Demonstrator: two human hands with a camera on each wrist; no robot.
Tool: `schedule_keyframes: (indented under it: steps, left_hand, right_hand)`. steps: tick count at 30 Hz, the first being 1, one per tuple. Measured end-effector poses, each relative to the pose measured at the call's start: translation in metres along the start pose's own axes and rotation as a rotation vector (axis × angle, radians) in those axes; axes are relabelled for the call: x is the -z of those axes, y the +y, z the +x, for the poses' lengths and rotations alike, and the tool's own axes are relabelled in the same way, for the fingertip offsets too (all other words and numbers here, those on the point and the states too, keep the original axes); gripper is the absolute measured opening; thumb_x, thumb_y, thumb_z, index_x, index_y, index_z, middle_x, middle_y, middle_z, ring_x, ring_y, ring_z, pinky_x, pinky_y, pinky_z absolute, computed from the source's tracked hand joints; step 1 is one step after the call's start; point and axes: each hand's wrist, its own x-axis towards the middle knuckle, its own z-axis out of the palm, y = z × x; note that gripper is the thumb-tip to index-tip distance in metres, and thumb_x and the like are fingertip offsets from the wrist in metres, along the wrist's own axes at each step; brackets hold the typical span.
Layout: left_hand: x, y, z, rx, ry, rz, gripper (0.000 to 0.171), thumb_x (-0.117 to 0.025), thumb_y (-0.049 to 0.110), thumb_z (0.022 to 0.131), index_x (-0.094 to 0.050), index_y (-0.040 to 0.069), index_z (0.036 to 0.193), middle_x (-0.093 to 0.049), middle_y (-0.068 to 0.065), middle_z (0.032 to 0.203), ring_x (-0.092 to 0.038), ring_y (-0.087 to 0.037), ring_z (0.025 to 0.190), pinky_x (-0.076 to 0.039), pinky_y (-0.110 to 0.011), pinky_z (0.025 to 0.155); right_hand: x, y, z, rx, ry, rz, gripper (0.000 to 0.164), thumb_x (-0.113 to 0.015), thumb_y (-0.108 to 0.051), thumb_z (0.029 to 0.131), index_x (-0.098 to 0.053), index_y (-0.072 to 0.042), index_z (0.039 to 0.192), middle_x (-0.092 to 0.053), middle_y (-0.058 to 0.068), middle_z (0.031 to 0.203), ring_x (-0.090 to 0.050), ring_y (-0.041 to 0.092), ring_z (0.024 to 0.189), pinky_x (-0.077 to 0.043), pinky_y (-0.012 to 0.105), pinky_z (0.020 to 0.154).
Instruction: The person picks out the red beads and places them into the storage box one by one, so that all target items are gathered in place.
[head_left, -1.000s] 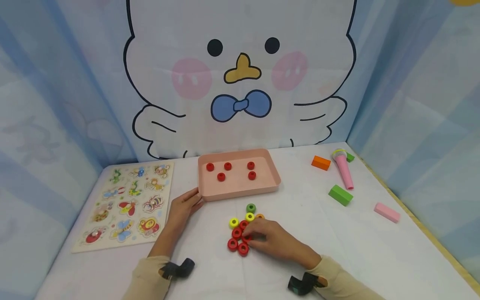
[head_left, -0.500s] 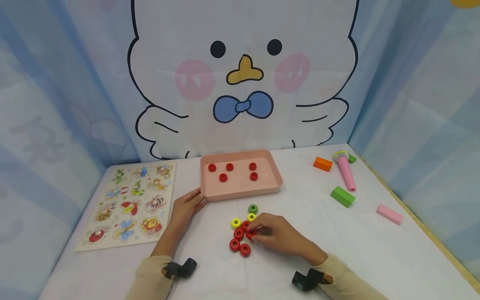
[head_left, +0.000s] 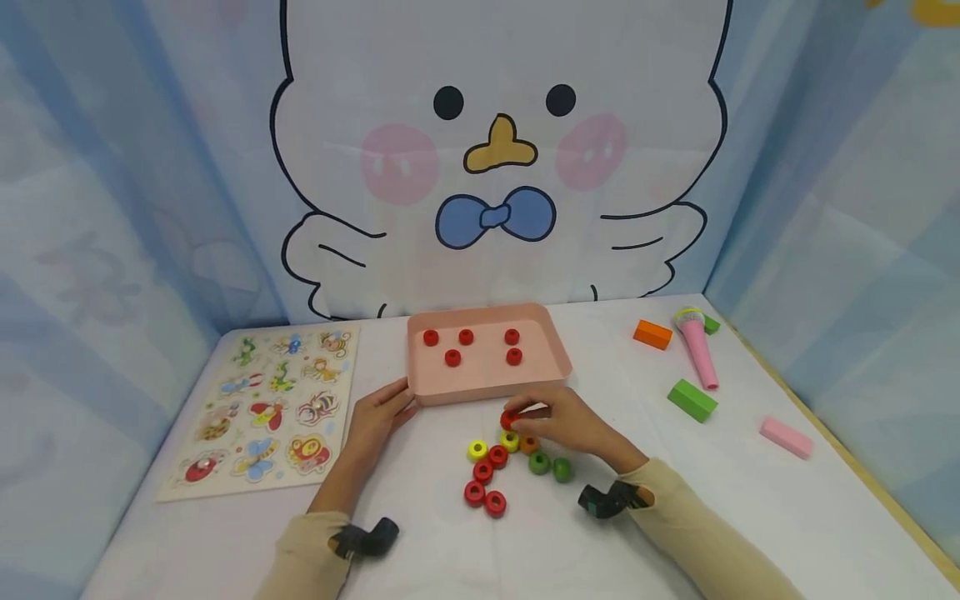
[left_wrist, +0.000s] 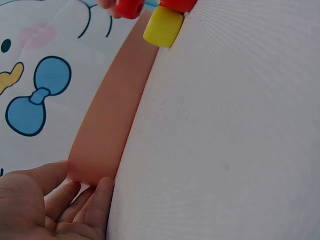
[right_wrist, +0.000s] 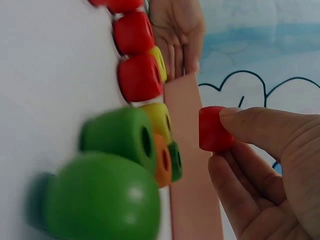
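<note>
Head view: the right hand (head_left: 564,419) pinches a red bead (head_left: 510,420), raised above the desk (head_left: 423,483) just before the pink tray (head_left: 480,390); the left hand (head_left: 378,415) holds the tray's near-left corner. The bead is probably light, stiff and smooth, best gripped by its sides. Other beads (head_left: 483,472) lie nearby.
</note>
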Motion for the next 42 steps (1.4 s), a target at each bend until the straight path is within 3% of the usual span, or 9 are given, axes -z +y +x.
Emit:
schedule_keyframes:
  steps: [8,15,22,27,36,42]
  left_hand:
    - [0.0,0.001,0.001,-0.004,0.005,0.028,0.042,-0.058,0.012,0.099,-0.053,0.002,0.14,-0.049,-0.013,0.145,-0.054,-0.024,0.125,-0.053,-0.023,0.092]
    - [0.001,-0.001,0.003,0.005,0.009,-0.02,0.042,-0.059,0.009,0.098,-0.053,-0.001,0.139,-0.049,-0.015,0.144,-0.054,-0.026,0.125,-0.053,-0.025,0.092]
    - [0.0,-0.005,0.003,0.0,0.025,-0.006,0.042,-0.061,0.009,0.097,-0.054,-0.001,0.137,-0.05,-0.016,0.143,-0.055,-0.028,0.124,-0.054,-0.025,0.091]
    - [-0.001,-0.005,0.004,-0.037,0.028,-0.011,0.041,-0.06,0.008,0.097,-0.055,-0.003,0.136,-0.052,-0.018,0.141,-0.055,-0.029,0.123,-0.054,-0.027,0.091]
    - [-0.002,-0.006,0.002,-0.014,0.019,0.042,0.04,-0.061,0.013,0.098,-0.056,0.002,0.136,-0.053,-0.014,0.141,-0.056,-0.026,0.123,-0.054,-0.027,0.091]
    - [0.0,-0.003,0.003,-0.022,0.028,0.017,0.041,-0.061,0.012,0.098,-0.056,0.001,0.136,-0.052,-0.015,0.141,-0.056,-0.027,0.123,-0.054,-0.026,0.092]
  right_hand:
    - [0.011,-0.005,0.025,0.012,0.048,-0.015,0.025,-0.071,-0.009,0.091,-0.068,-0.008,0.116,-0.067,0.003,0.111,-0.065,0.02,0.103,-0.055,0.029,0.09]
    - [0.021,0.004,0.061,0.008,0.094,-0.043,0.024,-0.073,-0.005,0.089,-0.07,-0.005,0.113,-0.068,0.008,0.111,-0.064,0.025,0.105,-0.055,0.035,0.093]
    - [0.023,0.012,0.101,-0.085,0.092,-0.229,0.024,-0.073,-0.009,0.089,-0.072,-0.008,0.113,-0.07,0.002,0.106,-0.063,0.02,0.1,-0.054,0.033,0.093]
    - [0.021,0.022,0.126,-0.2,0.098,-0.225,0.026,-0.071,-0.013,0.092,-0.071,-0.01,0.117,-0.069,0.0,0.105,-0.06,0.02,0.096,-0.056,0.03,0.086]
    - [0.012,0.036,0.14,-0.305,0.092,-0.183,0.023,-0.064,-0.009,0.092,-0.069,-0.012,0.114,-0.065,0.003,0.104,-0.059,0.023,0.083,-0.055,0.027,0.063]
    - [0.009,0.037,0.146,-0.313,0.12,-0.189,0.025,-0.065,-0.008,0.091,-0.069,-0.012,0.115,-0.065,0.003,0.106,-0.058,0.023,0.093,-0.056,0.028,0.078]
